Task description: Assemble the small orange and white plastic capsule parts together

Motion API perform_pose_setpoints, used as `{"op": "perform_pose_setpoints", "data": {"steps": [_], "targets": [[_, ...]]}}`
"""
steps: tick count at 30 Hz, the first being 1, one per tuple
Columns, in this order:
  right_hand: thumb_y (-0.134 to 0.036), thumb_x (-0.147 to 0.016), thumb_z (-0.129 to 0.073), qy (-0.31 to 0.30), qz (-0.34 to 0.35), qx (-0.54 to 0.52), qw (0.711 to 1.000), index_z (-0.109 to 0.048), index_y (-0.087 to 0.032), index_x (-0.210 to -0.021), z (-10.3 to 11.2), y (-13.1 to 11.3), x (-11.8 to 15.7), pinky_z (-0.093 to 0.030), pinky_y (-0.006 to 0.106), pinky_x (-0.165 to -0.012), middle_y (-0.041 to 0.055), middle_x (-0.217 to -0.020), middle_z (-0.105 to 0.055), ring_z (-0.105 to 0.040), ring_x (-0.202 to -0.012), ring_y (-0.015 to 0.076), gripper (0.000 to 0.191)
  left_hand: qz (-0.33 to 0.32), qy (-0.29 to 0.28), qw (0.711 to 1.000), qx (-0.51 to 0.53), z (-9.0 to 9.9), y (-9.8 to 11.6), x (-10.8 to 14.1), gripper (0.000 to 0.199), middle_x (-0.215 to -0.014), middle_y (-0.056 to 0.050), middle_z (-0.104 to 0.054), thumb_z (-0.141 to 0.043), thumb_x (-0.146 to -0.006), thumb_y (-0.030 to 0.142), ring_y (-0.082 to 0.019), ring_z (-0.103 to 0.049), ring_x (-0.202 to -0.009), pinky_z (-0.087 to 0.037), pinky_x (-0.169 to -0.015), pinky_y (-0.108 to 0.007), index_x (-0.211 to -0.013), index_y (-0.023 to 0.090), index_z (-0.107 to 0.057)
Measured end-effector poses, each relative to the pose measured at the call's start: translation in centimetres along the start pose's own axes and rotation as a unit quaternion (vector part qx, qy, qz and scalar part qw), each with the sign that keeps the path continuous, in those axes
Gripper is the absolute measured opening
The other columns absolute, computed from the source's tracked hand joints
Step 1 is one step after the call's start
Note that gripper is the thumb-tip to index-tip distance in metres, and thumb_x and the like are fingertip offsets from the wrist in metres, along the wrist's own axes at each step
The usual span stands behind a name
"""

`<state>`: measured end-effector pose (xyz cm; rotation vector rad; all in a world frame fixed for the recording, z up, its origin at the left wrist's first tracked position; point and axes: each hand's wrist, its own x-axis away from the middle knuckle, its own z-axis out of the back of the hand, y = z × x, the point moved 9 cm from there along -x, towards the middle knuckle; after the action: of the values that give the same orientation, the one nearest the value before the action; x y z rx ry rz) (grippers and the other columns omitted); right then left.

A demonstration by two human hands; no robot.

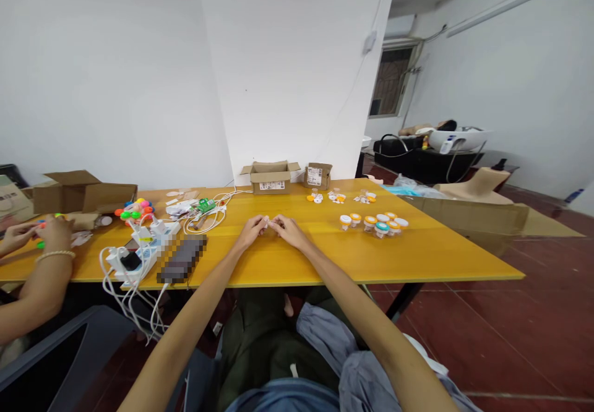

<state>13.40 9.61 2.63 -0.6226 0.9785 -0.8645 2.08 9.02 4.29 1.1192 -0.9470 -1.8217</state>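
My left hand (252,231) and my right hand (286,229) meet above the middle of the yellow table (278,263), fingertips pinched together. Between them shows a small whitish piece (266,221), too small to name. Both hands appear to hold it. To the right of my hands stands a group of small clear cups with orange, white and teal lids (382,229). Farther back lie loose orange and white round parts (340,198) in little piles, some beside clear pieces.
An open cardboard box (270,180) and a smaller box (318,175) stand against the wall. Left of me are a white power strip (143,251) with tangled cables, a blurred phone (182,258) and colourful balls (134,210). A co-worker's hands (53,232) are at the far left.
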Motion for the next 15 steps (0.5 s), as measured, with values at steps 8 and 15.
{"op": "perform_pose_setpoints", "data": {"steps": [8,15], "targets": [[-0.042,-0.082,-0.061,0.007,0.012,0.002,1.000,-0.056,-0.023,-0.081,0.1,-0.5,0.1,-0.046,0.029,-0.068,-0.0019,-0.075,-0.064,-0.059,-0.071,0.0162,0.019,0.015,0.000,1.000,0.010,0.0,-0.4,0.1,0.047,-0.055,0.004,-0.048,-0.061,-0.077,0.064,-0.012,-0.047,-0.055,-0.039,-0.055,-0.025,-0.065,0.019,-0.056],[-0.028,-0.073,-0.067,0.022,0.035,0.023,0.999,-0.056,-0.025,-0.089,0.7,-1.6,0.3,-0.046,0.030,-0.069,-0.0023,-0.083,-0.065,-0.058,-0.069,0.0161,0.020,0.011,0.001,1.000,0.011,0.1,-0.5,0.0,0.052,-0.055,0.003,-0.050,-0.058,-0.078,0.068,-0.012,-0.048,-0.054,-0.040,-0.054,-0.025,-0.065,0.018,-0.057]]}}
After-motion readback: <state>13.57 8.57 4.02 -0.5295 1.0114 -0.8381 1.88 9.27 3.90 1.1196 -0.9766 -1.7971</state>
